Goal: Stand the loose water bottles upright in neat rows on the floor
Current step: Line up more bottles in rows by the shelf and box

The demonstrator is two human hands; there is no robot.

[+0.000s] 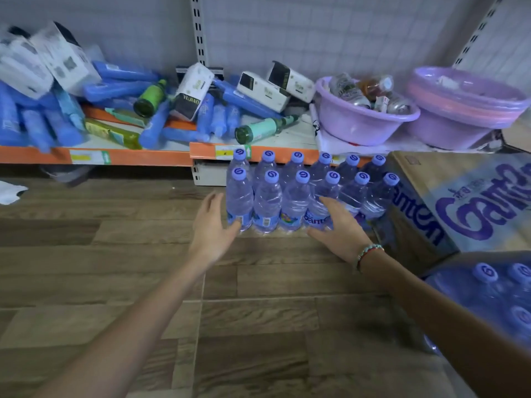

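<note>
Several clear water bottles (pixel 267 199) with purple caps stand upright in two rows on the wooden floor (pixel 143 268), just in front of the low shelf. My left hand (pixel 214 228) is open, fingers spread, its thumb touching the base of the leftmost front bottle. My right hand (pixel 337 225) is open too, palm down, resting against the lower part of the front-row bottles toward the right. Neither hand holds a bottle. A wrapped pack of more bottles (pixel 500 297) lies at the right edge.
A cardboard water carton (pixel 459 202) stands right of the rows. The orange-edged shelf (pixel 129 156) behind holds blue packets, white boxes, green bottles and two purple basins (pixel 365 116). Bare floor lies in front and to the left.
</note>
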